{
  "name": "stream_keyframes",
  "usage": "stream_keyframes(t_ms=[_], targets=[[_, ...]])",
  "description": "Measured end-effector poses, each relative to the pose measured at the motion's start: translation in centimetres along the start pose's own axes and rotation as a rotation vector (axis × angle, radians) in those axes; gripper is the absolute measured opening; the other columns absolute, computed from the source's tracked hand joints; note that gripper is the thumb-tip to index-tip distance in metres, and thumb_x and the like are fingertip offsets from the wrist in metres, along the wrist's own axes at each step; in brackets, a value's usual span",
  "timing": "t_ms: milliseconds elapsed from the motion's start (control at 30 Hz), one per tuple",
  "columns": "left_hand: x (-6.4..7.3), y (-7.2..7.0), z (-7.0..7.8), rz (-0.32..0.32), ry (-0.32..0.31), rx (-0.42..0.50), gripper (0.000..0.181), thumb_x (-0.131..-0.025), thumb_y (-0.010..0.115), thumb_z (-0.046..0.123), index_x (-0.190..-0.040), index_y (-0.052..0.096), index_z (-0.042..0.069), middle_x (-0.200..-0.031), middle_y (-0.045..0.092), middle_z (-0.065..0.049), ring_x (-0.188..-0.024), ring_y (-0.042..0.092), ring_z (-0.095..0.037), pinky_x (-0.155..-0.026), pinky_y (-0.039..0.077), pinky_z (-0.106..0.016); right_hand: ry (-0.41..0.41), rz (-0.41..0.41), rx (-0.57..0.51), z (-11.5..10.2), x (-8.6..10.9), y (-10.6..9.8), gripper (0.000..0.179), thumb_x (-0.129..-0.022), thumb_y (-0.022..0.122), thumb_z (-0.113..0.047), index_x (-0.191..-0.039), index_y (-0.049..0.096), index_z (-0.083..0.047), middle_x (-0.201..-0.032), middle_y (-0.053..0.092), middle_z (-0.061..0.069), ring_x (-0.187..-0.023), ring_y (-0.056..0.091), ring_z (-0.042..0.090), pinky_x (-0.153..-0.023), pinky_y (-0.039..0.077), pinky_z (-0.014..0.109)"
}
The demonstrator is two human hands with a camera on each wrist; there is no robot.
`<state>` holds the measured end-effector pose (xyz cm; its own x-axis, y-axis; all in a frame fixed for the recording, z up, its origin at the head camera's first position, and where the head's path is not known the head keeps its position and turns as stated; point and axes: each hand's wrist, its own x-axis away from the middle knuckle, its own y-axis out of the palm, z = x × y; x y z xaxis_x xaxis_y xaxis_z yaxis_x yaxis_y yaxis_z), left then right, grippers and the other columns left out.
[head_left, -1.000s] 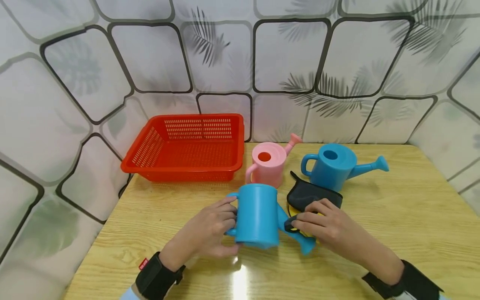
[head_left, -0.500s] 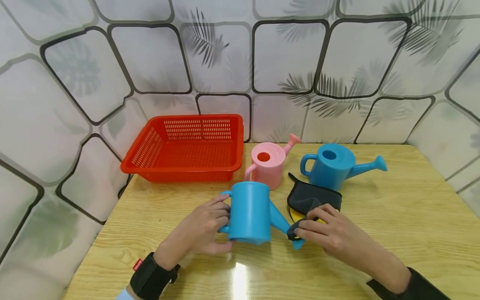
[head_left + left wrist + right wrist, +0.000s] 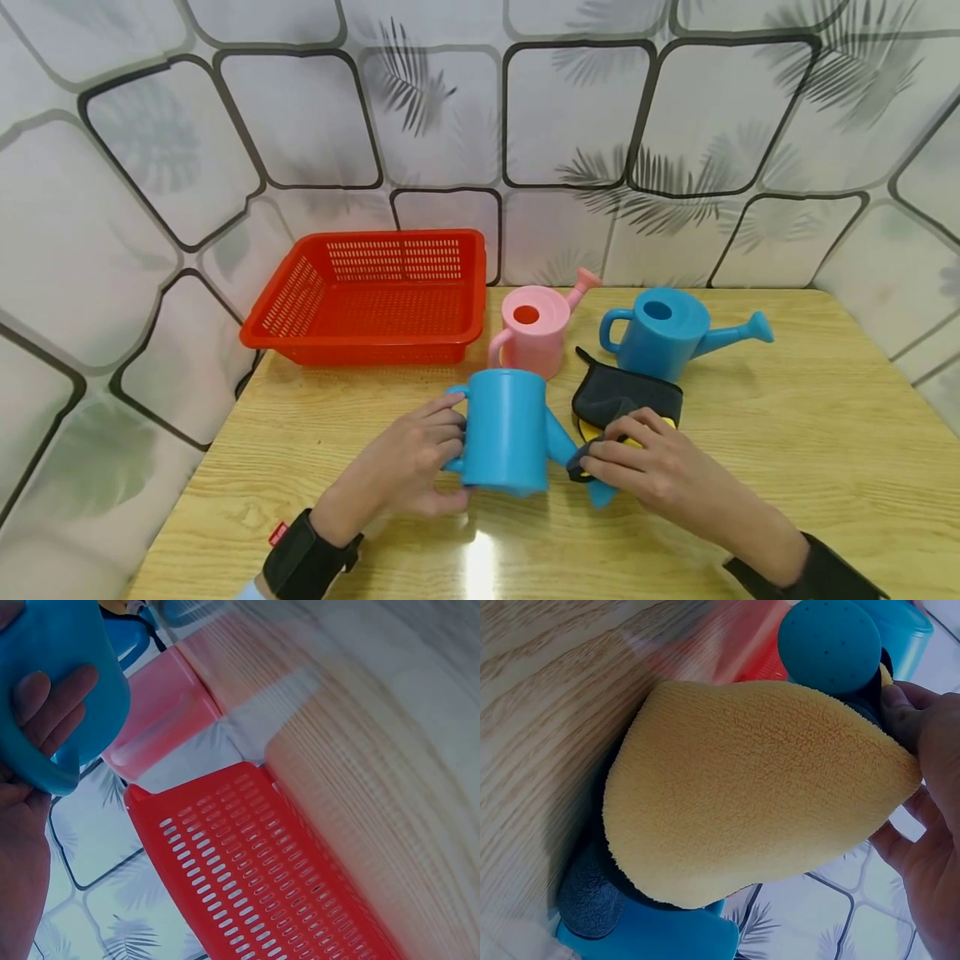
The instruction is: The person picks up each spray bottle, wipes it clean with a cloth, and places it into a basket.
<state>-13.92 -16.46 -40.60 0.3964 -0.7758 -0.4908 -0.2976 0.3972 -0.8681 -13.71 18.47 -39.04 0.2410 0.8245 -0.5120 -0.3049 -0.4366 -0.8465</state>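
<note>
My left hand [image 3: 416,454] grips the handle of a blue watering can [image 3: 506,433], held tilted just over the table with its base facing me. The can's spout [image 3: 557,440] slants down to the right. Near the spout's end, my right hand [image 3: 663,467] pinches part of a dark grey cloth [image 3: 626,398] with a yellow side, wrapped against the spout. In the right wrist view the cloth's fluffy yellow face [image 3: 757,787] spreads wide, and the blue sprinkler head [image 3: 829,645] with small holes shows beyond it. The left wrist view shows fingers curled through the can's handle [image 3: 52,776].
A red plastic basket [image 3: 375,352] stands at the back left of the wooden table [image 3: 810,442]. Beside it is a pink watering can [image 3: 542,346], close behind the held can. Another blue watering can [image 3: 663,342] stands behind the cloth. A patterned wall covering [image 3: 577,117] rises behind.
The held can shifted left, then slightly back right. My right hand with the cloth stays at the lower spout; the cloth moved a little along it, and less of the sprinkler head shows than at first.
</note>
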Motion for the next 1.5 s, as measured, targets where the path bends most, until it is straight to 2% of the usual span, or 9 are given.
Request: stream_keyframes(t_ms=[167,367,567,700,800,933,1000,1267,1500], targets=[[-0.2,0.1,0.4,0.002,0.013,0.001,0.031,-0.067,0.083,0.040,-0.076,0.066,0.015,-0.071,0.063,0.009,-0.087,0.064,-0.012,-0.120,0.039,-0.038,0.014,-0.014,-0.008,0.0,-0.4,0.2,0.053,-0.113,0.024,-0.030,-0.107,0.075,-0.016,-0.104,0.074,-0.007,-0.094,0.061,0.016,-0.085,0.050,0.034],[-0.4,0.7,0.8,0.004,0.050,0.011,0.032,-0.069,0.082,0.041,-0.074,0.063,0.016,-0.068,0.059,0.009,-0.086,0.064,-0.011,-0.119,0.041,-0.038,0.035,0.070,0.011,0.1,-0.6,0.7,0.050,-0.113,0.029,-0.029,-0.109,0.075,-0.013,-0.103,0.076,-0.005,-0.092,0.062,0.017,-0.082,0.050,0.034],[0.1,0.4,0.8,-0.026,-0.028,0.172,0.033,-0.077,0.082,0.040,-0.071,0.058,0.018,-0.067,0.053,0.010,-0.084,0.063,-0.009,-0.115,0.045,-0.042,0.160,0.130,0.022,0.9,-0.4,0.7,0.052,-0.111,0.032,-0.035,-0.107,0.077,-0.009,-0.096,0.076,0.000,-0.084,0.066,0.018,-0.071,0.055,0.034],[1.6,-0.5,-0.1,-0.073,-0.229,0.420,0.033,-0.085,0.079,0.041,-0.077,0.055,0.020,-0.069,0.044,0.012,-0.081,0.057,-0.002,-0.109,0.051,-0.048,0.280,0.145,0.008,2.0,0.5,0.5,0.052,-0.109,0.037,-0.040,-0.107,0.077,-0.007,-0.097,0.075,0.002,-0.084,0.067,0.019,-0.070,0.058,0.035],[3.1,-1.2,-0.9,-0.094,-0.445,0.615,0.028,-0.087,0.080,0.037,-0.082,0.058,0.019,-0.069,0.042,0.013,-0.072,0.052,0.001,-0.091,0.058,-0.035,0.377,0.090,0.013,2.5,1.3,0.5,0.027,-0.101,0.064,-0.031,-0.106,0.078,-0.009,-0.098,0.074,0.002,-0.085,0.069,0.019,-0.071,0.060,0.038],[5.1,-2.1,-2.0,-0.090,-0.674,0.720,0.024,-0.089,0.079,0.030,-0.078,0.060,0.021,-0.065,0.044,0.014,-0.062,0.047,-0.002,-0.060,0.040,-0.023,0.476,-0.032,0.012,2.4,2.0,0.5,0.029,-0.078,0.085,-0.011,-0.107,0.078,-0.013,-0.097,0.073,0.001,-0.084,0.069,0.018,-0.070,0.060,0.038],[5.8,-2.5,-2.5,-0.099,-0.759,0.727,0.020,-0.090,0.077,0.030,-0.078,0.062,0.024,-0.067,0.048,0.013,-0.062,0.046,-0.003,-0.057,0.035,-0.022,0.532,-0.104,-0.009,2.3,2.1,0.4,0.029,-0.081,0.083,-0.015,-0.109,0.078,-0.014,-0.099,0.073,0.001,-0.084,0.069,0.018,-0.070,0.060,0.039],[8.2,-3.7,-4.2,-0.075,-0.896,0.705,0.016,-0.095,0.070,0.026,-0.085,0.070,0.013,-0.065,0.047,0.009,-0.062,0.049,-0.007,-0.057,0.038,-0.024,0.707,-0.322,-0.132,2.0,1.8,0.0,0.032,-0.092,0.075,-0.027,-0.120,0.074,-0.013,-0.110,0.072,0.005,-0.091,0.070,0.021,-0.078,0.060,0.045],[9.5,-5.2,-5.1,-0.111,-0.998,0.641,0.024,-0.098,0.066,0.030,-0.084,0.070,0.010,-0.068,0.058,0.002,-0.068,0.055,-0.009,-0.062,0.044,-0.025,0.731,-0.367,-0.163,2.0,1.9,0.0,0.034,-0.093,0.073,-0.030,-0.123,0.073,-0.013,-0.113,0.071,0.006,-0.093,0.070,0.021,-0.081,0.060,0.046]])
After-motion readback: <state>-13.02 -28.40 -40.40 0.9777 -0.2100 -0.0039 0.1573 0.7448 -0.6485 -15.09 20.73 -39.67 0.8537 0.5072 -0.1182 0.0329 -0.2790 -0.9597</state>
